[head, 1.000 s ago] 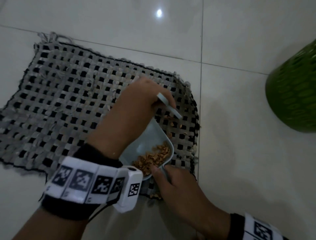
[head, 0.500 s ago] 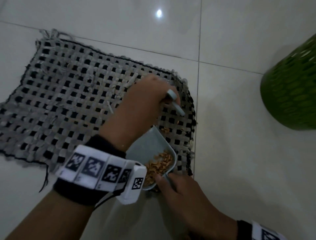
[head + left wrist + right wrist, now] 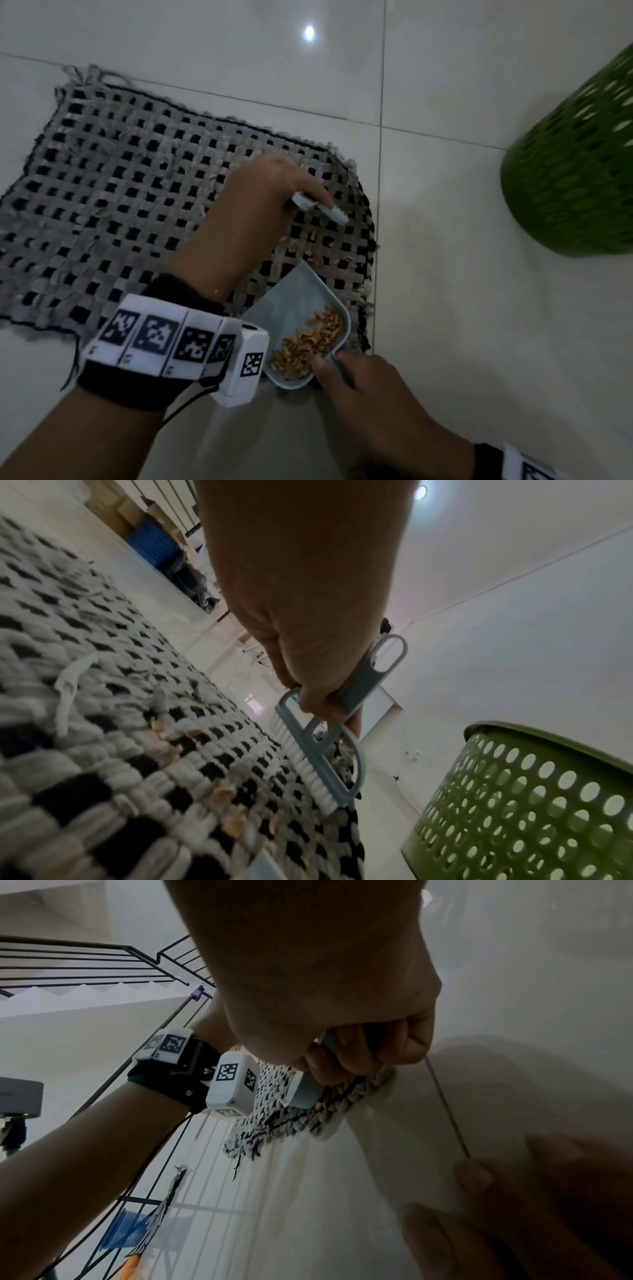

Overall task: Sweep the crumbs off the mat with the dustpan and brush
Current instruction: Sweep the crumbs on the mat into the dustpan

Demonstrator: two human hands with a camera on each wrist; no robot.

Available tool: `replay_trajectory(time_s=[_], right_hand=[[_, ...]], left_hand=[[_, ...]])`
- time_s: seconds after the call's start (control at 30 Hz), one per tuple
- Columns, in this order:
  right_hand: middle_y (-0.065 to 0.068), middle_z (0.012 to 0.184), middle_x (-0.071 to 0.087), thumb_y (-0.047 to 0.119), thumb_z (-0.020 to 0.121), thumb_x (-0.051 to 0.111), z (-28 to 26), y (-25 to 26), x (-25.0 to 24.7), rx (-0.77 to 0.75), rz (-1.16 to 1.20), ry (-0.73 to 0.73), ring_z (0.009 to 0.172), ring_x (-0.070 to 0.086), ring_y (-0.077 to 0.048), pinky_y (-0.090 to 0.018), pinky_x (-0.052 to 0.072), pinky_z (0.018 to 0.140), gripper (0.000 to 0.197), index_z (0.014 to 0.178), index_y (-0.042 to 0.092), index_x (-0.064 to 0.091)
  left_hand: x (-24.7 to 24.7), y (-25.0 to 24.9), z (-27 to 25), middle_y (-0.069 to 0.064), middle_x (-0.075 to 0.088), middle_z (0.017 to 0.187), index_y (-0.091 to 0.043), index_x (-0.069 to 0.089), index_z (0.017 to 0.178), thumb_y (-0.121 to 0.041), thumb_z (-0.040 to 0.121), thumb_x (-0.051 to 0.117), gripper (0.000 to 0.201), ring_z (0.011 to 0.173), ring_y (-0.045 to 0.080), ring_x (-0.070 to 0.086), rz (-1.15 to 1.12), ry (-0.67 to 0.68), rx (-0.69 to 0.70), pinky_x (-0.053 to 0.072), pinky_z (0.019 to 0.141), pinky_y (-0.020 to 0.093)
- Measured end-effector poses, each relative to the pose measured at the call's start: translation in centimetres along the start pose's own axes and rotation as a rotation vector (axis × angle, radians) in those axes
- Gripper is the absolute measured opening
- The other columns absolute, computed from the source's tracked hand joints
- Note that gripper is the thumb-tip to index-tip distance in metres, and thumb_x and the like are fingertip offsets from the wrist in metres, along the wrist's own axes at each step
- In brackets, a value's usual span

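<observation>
A grey and black woven mat (image 3: 113, 205) lies on the tiled floor. My left hand (image 3: 274, 192) grips a small pale blue brush (image 3: 322, 210) by its handle, near the mat's right edge; its white bristles (image 3: 308, 764) hang close above the weave. Loose tan crumbs (image 3: 315, 253) lie on the mat between the brush and a pale blue dustpan (image 3: 294, 308). The pan rests on the mat's near right corner and holds a heap of crumbs (image 3: 308, 342). My right hand (image 3: 352, 380) grips the dustpan's handle (image 3: 329, 1042) at its near end.
A green perforated plastic basket (image 3: 575, 171) stands on the floor to the right of the mat. White glossy tiles (image 3: 445, 308) surround the mat. A stair railing (image 3: 85, 961) shows in the right wrist view.
My left hand has carried the brush away from the dustpan's mouth, farther up the mat. Loose crumbs now show between brush and pan. The right hand keeps holding the pan.
</observation>
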State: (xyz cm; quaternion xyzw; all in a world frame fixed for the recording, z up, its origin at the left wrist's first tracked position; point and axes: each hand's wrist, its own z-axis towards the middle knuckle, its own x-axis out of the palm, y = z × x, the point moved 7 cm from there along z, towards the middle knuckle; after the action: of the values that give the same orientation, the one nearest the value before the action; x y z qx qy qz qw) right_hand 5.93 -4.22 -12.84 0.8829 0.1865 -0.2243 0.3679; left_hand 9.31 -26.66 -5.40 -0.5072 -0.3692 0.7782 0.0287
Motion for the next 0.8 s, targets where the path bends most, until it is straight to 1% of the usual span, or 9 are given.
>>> replay_trajectory(time_s=[0.1,0.2,0.27,0.37,0.47,0.57,0.63,0.7,0.8], right_hand=[[-0.001,0.081,0.064,0.062,0.095,0.039,0.0,0.0,-0.1,0.002,0.004,0.005,0.073,0.062,-0.010,-0.035,0.051,0.073,0.052,0.088,0.016,0.063],[0.000,0.085,0.067,0.062,0.095,0.040,-0.1,0.0,-0.1,-0.001,0.014,0.005,0.076,0.063,-0.009,-0.037,0.053,0.076,0.050,0.091,0.018,0.065],[0.000,0.087,0.067,0.062,0.094,0.040,-0.1,0.0,-0.1,-0.004,0.019,0.004,0.078,0.064,-0.010,-0.038,0.054,0.076,0.051,0.093,0.018,0.065],[0.000,0.088,0.067,0.062,0.094,0.039,-0.1,-0.2,0.0,0.000,0.013,0.004,0.079,0.064,-0.011,-0.038,0.054,0.077,0.052,0.094,0.017,0.065],[-0.001,0.085,0.067,0.062,0.095,0.040,0.0,-0.1,-0.1,-0.001,0.017,0.003,0.077,0.064,-0.011,-0.037,0.054,0.075,0.051,0.092,0.018,0.064],[-0.002,0.078,0.063,0.063,0.094,0.040,0.0,-0.2,0.0,-0.007,0.003,-0.010,0.072,0.062,-0.012,-0.038,0.053,0.071,0.051,0.084,0.018,0.062],[-0.002,0.076,0.063,0.064,0.094,0.040,0.1,-0.4,0.1,-0.007,-0.006,-0.020,0.071,0.062,-0.012,-0.038,0.053,0.071,0.052,0.083,0.018,0.061],[-0.003,0.076,0.063,0.065,0.094,0.039,0.1,-0.4,0.2,-0.009,-0.007,-0.014,0.070,0.062,-0.013,-0.039,0.052,0.070,0.054,0.083,0.017,0.060],[-0.004,0.079,0.065,0.065,0.094,0.037,0.2,-0.5,0.3,-0.021,-0.002,-0.003,0.071,0.063,-0.014,-0.041,0.053,0.071,0.056,0.087,0.016,0.062]], left_hand=[[1.3,0.2,0.0,0.007,0.075,0.100,-0.021,0.080,0.098,0.017,0.071,0.072,0.047,0.097,0.026,0.065,0.008,-0.004,0.017,0.057,0.080,0.041],[1.9,0.1,0.0,0.009,0.076,0.098,-0.018,0.080,0.096,0.022,0.065,0.071,0.051,0.096,0.029,0.067,0.013,-0.017,0.049,0.058,0.079,0.042],[2.1,0.1,0.2,0.008,0.075,0.099,-0.019,0.080,0.097,0.021,0.065,0.069,0.051,0.098,0.028,0.066,0.020,-0.021,0.033,0.057,0.081,0.040],[2.8,0.3,0.4,0.005,0.075,0.102,-0.023,0.079,0.099,0.017,0.070,0.069,0.050,0.102,0.024,0.063,0.033,0.024,-0.002,0.051,0.084,0.032],[2.3,0.8,0.2,0.006,0.075,0.101,-0.021,0.079,0.097,0.020,0.068,0.067,0.052,0.100,0.025,0.064,0.025,0.021,-0.007,0.054,0.083,0.037],[1.2,0.8,0.1,0.008,0.075,0.100,-0.019,0.079,0.097,0.019,0.072,0.069,0.046,0.100,0.027,0.065,0.021,-0.055,-0.005,0.056,0.083,0.043],[1.0,0.6,0.3,0.010,0.074,0.100,-0.017,0.079,0.098,0.019,0.073,0.069,0.045,0.100,0.029,0.065,0.022,-0.087,0.006,0.056,0.083,0.044],[1.4,0.3,0.6,0.010,0.075,0.100,-0.016,0.079,0.098,0.019,0.072,0.069,0.044,0.099,0.030,0.065,0.025,-0.078,0.018,0.056,0.083,0.041],[2.6,0.0,0.8,0.007,0.076,0.100,-0.019,0.080,0.098,0.018,0.071,0.069,0.047,0.099,0.028,0.063,0.035,0.017,0.022,0.051,0.080,0.032]])
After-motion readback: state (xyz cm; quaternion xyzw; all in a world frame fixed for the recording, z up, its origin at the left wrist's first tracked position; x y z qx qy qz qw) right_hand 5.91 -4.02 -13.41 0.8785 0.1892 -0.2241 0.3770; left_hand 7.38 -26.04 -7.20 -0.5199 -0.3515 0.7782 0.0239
